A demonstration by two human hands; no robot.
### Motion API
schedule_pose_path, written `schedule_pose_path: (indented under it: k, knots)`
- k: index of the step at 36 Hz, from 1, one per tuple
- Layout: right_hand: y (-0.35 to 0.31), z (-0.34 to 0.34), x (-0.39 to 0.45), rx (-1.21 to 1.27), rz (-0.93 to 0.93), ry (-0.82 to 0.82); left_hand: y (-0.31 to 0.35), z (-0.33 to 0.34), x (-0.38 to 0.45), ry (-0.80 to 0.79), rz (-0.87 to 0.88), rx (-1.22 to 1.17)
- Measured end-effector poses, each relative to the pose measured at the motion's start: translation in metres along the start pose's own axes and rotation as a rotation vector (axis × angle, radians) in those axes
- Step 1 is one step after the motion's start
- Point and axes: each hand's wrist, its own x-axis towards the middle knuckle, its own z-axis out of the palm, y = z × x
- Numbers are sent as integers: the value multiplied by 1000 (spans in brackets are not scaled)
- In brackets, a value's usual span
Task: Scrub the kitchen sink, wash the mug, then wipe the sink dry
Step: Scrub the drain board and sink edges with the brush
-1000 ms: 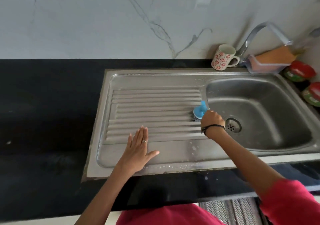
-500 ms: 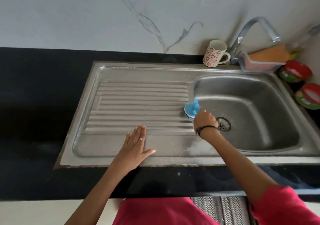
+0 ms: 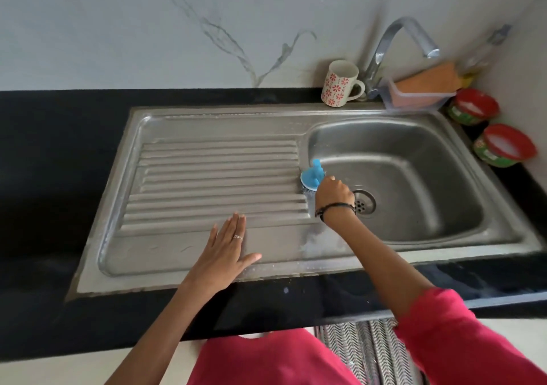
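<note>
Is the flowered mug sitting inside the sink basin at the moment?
No, the mug stands upright on the back ledge beside the tap, outside the basin.

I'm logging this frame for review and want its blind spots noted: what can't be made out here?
All in the head view:
- Blue-handled scrubber: its bristle end and grip are covered by the right hand.
- Round steel drain: partly behind that wrist.
- Floral white mug: its inside is hidden by its own rim.
- Clear bottle by the wall: blurred.
- Two red-lidded green tubs: labels too small to read.
</note>
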Motion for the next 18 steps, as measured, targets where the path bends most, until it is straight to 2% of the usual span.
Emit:
schedule_pose_path:
  k: [6, 12, 18]
  knots:
    - [38, 14, -36, -24, 20, -41, -10, 4, -4, 0, 0, -32]
    - [89, 11, -76, -97, 137, -39, -14, 7, -2, -21, 12, -22]
    - [69, 14, -102, -128, 138, -54, -11, 3, 4, -15, 38, -43]
